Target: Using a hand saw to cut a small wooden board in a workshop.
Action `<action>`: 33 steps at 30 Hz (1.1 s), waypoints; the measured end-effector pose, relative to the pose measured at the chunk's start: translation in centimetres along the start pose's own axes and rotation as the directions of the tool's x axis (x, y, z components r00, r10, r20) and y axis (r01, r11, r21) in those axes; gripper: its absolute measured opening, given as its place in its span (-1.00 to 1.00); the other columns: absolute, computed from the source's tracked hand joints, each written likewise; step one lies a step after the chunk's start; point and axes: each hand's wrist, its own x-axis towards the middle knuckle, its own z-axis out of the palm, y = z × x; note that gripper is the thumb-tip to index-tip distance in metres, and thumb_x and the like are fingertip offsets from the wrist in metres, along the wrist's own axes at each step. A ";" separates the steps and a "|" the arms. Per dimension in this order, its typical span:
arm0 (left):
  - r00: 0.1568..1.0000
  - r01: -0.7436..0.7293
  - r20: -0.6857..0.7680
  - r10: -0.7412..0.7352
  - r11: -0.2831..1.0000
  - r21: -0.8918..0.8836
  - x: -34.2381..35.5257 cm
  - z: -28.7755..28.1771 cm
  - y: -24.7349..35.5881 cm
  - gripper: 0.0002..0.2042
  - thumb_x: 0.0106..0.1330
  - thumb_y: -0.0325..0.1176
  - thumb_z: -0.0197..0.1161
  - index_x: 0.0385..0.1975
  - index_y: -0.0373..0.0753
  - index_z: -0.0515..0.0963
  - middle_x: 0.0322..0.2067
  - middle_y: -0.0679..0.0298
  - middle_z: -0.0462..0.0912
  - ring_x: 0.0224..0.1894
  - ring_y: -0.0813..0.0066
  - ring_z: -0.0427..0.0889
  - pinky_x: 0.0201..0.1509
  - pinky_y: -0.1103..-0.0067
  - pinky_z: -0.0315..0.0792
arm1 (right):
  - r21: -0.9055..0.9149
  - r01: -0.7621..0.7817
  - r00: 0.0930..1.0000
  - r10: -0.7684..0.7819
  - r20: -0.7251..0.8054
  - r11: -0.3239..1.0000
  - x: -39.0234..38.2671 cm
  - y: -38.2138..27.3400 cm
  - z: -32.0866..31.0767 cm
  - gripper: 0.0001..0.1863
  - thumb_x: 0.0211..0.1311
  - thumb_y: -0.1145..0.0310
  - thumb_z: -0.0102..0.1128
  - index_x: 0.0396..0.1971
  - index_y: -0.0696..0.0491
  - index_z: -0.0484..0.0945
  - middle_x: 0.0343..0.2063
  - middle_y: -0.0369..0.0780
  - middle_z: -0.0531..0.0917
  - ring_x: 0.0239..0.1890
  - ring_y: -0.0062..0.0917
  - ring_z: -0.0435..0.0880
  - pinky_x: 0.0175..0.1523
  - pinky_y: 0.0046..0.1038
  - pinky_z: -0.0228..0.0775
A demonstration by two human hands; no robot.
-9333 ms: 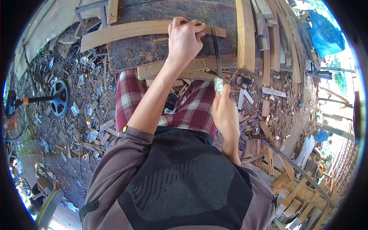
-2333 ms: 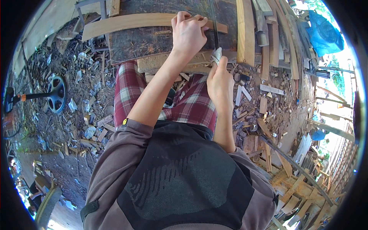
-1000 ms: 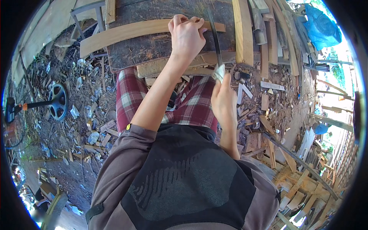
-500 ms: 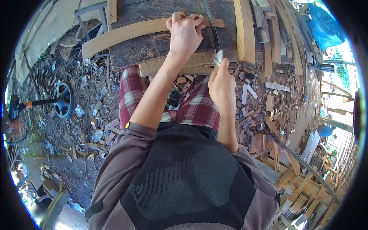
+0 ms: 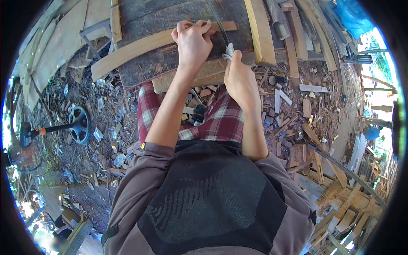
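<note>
A long, thin strip of wood (image 5: 140,46) lies across the dark, worn bench top (image 5: 170,12), with its left end sticking out past the bench edge. My left hand (image 5: 193,42) is closed on this strip near its right end, fingers curled over it. In my right hand (image 5: 241,78) is a long, narrow dark blade (image 5: 218,21), held by an end wrapped in pale cloth (image 5: 228,52). The blade crosses the strip just right of my left hand, close to the strip's right end. Its far tip runs out of view, and its edge is too fine to make out.
A thick squared timber (image 5: 260,34) lies at the bench's right, beside several stacked boards (image 5: 297,29). Wood offcuts and litter (image 5: 289,114) cover the ground. A black wheel on a shaft (image 5: 79,124) stands at the left. Blue sheeting (image 5: 352,17) hangs at the far right.
The whole view has shifted and turned slightly. My right hand and the cloth-wrapped blade have moved a little away from me across the strip. My left hand keeps its hold.
</note>
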 end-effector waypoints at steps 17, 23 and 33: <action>0.998 0.055 0.011 -0.055 0.998 -0.002 0.2 0.1 -0.8 -0.75 0.11 -0.45 0.30 -0.18 -0.13 0.73 -0.20 0.37 0.74 -0.04 0.22 0.43 0.17 0.30 0.20 | -0.028 -0.063 0.997 0.065 0.045 0.998 -6.1 2.3 0.3 -0.79 0.45 0.33 -0.17 -0.08 0.13 0.18 -0.50 0.22 0.60 -0.37 0.20 0.59 -0.26 0.14 0.38; 0.997 0.065 0.040 -0.065 0.998 0.005 0.2 0.3 -0.5 -0.75 0.13 -0.42 0.32 -0.17 -0.08 0.74 -0.18 0.43 0.74 -0.03 0.25 0.43 0.18 0.33 0.18 | -0.066 -0.016 1.000 0.017 0.005 0.998 -1.8 0.1 -0.3 -0.82 0.44 0.34 -0.18 -0.14 0.14 0.23 -0.49 0.20 0.62 -0.33 0.15 0.62 -0.23 0.09 0.42; 0.988 0.147 0.039 -0.147 0.989 -0.007 0.1 0.3 0.1 -0.76 0.15 -0.37 0.34 -0.17 -0.07 0.74 -0.18 0.44 0.75 -0.01 0.24 0.44 0.19 0.33 0.19 | -0.082 -0.034 0.999 0.037 0.035 0.996 -4.1 0.8 -0.5 -0.81 0.44 0.34 -0.17 -0.11 0.14 0.20 -0.47 0.21 0.62 -0.33 0.17 0.62 -0.24 0.09 0.43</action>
